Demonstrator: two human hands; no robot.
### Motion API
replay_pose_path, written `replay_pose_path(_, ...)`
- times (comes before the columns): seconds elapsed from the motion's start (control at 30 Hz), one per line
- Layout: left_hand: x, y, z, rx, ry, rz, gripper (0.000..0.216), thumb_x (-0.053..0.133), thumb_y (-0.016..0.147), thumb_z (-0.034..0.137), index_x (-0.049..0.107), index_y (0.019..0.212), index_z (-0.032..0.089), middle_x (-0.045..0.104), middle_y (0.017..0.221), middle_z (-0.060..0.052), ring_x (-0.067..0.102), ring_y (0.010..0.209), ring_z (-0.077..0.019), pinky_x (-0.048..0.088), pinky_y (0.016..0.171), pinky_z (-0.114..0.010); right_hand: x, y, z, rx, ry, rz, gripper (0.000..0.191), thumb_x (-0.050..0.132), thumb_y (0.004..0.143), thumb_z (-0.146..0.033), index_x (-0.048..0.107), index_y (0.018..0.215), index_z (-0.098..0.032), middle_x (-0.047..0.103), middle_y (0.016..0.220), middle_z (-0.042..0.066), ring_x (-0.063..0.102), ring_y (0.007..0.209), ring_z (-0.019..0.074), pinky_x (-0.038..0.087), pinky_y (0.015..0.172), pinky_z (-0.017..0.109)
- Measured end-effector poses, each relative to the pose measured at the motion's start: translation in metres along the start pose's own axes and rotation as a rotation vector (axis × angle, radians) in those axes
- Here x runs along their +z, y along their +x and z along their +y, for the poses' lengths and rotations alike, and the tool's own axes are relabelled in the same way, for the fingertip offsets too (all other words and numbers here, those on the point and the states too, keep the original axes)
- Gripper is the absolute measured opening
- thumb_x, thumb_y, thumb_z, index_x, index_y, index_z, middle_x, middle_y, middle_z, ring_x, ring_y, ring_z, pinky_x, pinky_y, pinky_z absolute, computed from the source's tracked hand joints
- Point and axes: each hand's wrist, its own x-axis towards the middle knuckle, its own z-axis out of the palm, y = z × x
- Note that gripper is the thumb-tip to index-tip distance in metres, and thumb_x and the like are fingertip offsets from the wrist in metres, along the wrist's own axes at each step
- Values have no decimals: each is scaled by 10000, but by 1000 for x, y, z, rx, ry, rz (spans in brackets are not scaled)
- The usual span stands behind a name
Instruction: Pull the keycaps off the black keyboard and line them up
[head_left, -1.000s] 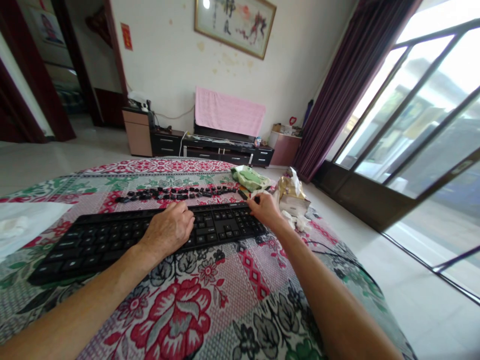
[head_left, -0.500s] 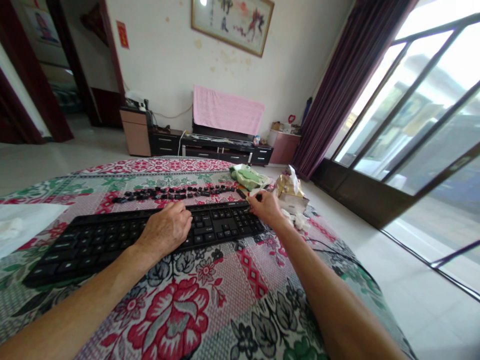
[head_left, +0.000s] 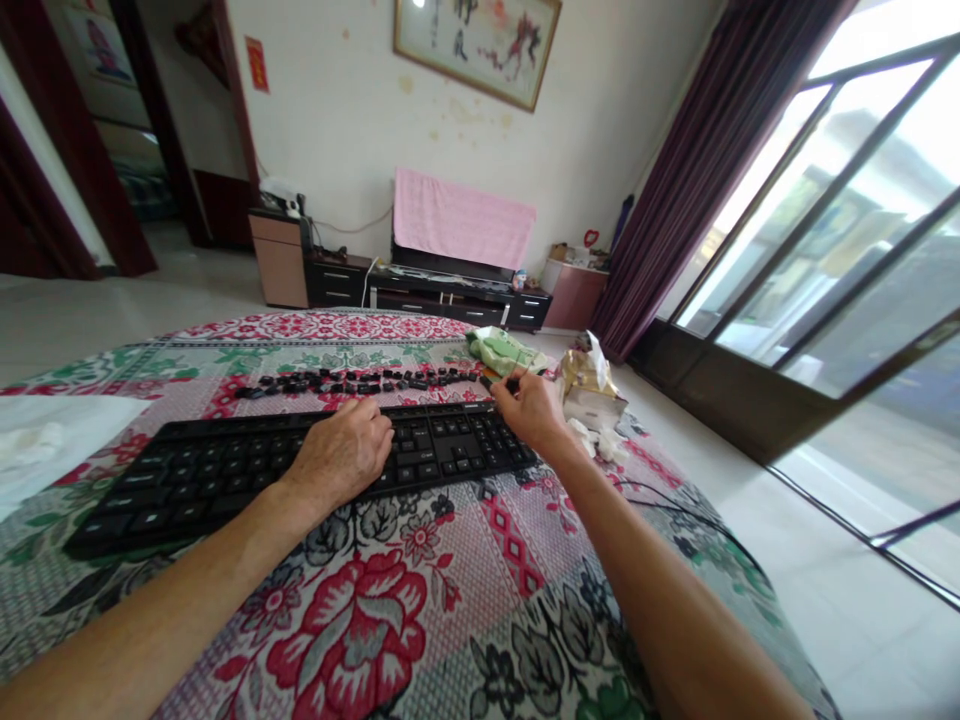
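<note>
A black keyboard [head_left: 202,465] lies slantwise on the flowered tablecloth, with keys in place across much of it. My left hand [head_left: 346,445] rests on its middle, fingers curled toward the far edge and fingertips partly hidden. My right hand [head_left: 531,408] is at the keyboard's far right corner, thumb and fingers pinched together. Something small and dark shows at these fingertips; its kind cannot be made out. Behind the keyboard, several loose black keycaps [head_left: 360,381] lie in rough rows.
Right of my right hand stand a gold tissue pack [head_left: 589,385] and crumpled tissues [head_left: 600,440]. A green packet [head_left: 504,350] lies beyond. A black cable [head_left: 690,508] runs off to the right. A white sheet [head_left: 64,425] lies at the left.
The whole view has shifted slightly to the right. My right hand's fingers have moved a little at the keyboard's corner. My left hand stays on the keyboard.
</note>
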Motion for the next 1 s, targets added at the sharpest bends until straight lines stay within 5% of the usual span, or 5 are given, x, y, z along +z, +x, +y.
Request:
replay_pose_path(0.3, -5, 33, 31, -67, -304, 8, 326, 485, 822, 269, 570, 1114, 155, 618, 997, -84, 580, 909, -194, 466, 812, -320, 6, -4, -13, 320, 778, -217, 180, 548, 738, -339, 509, 756, -164, 618, 620, 19, 615, 550, 122, 503, 553, 243)
replay_pose_path(0.43, 6, 54, 50, -9, -514, 5, 276, 506, 793, 208, 602, 1046, 151, 650, 911, -64, 606, 812, -174, 481, 757, -310, 8, -7, -21, 326, 933, -255, 195, 580, 727, -334, 507, 767, -158, 627, 652, 25, 615, 552, 117, 511, 565, 245)
replay_pose_path(0.7, 10, 67, 55, -190, -532, 55, 254, 470, 786, 163, 691, 910, 178, 696, 765, -44, 627, 692, -161, 474, 707, -281, 14, -12, -30, 33, 704, 30, 206, 477, 773, -355, 548, 813, -166, 633, 707, 25, 586, 679, 129, 468, 661, 248)
replay_pose_path(0.8, 13, 64, 52, -225, -498, 114, 250, 491, 762, 144, 691, 908, 178, 695, 830, -49, 628, 772, -167, 470, 769, -286, 14, -8, -27, 50, 753, 77, 272, 346, 804, -289, 537, 958, -172, 637, 747, 23, 569, 642, 114, 448, 614, 232)
replay_pose_path(1.0, 21, 57, 44, -102, -446, 98, 251, 471, 777, 134, 666, 934, 167, 649, 827, -57, 599, 782, -173, 465, 755, -288, 21, -7, -16, 106, 408, -187, 184, 573, 673, -340, 657, 695, -178, 598, 636, 4, 510, 589, 113, 390, 542, 222)
